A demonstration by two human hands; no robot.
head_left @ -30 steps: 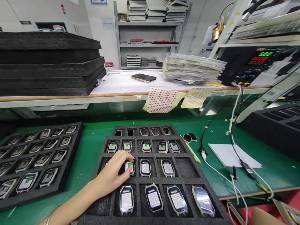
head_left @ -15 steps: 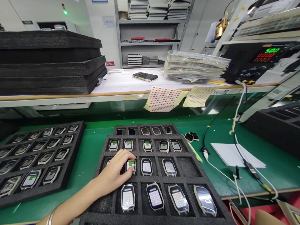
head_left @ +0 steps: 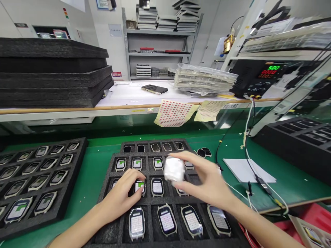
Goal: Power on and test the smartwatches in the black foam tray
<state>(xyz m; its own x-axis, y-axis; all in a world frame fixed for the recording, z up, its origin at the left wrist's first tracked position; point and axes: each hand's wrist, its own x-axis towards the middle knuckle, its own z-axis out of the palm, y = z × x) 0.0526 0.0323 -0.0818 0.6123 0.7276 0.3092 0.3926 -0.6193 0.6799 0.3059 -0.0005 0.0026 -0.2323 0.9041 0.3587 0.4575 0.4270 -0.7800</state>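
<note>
A black foam tray (head_left: 150, 200) in front of me holds rows of smartwatch bodies with lit screens. My left hand (head_left: 121, 196) rests on the tray's middle row, fingertips curled onto one watch (head_left: 140, 186) whose screen shows a green patch. My right hand (head_left: 204, 184) hovers over the tray's right half, its fingers pinched round a small blurred white object (head_left: 174, 169). Watches in the near row (head_left: 167, 220) lie untouched below both hands.
A second foam tray of watches (head_left: 33, 179) lies at left on the green mat. White paper (head_left: 247, 170) and cables (head_left: 248, 137) are at right, two loose watches (head_left: 203, 152) behind. A raised shelf carries stacked foam (head_left: 51, 75), a phone (head_left: 154, 89), bagged trays (head_left: 204, 79), a power supply (head_left: 261, 77).
My right hand has come in from the lower right, holding the white object over the tray. The left hand has stayed on the same watch. The view shifted slightly.
</note>
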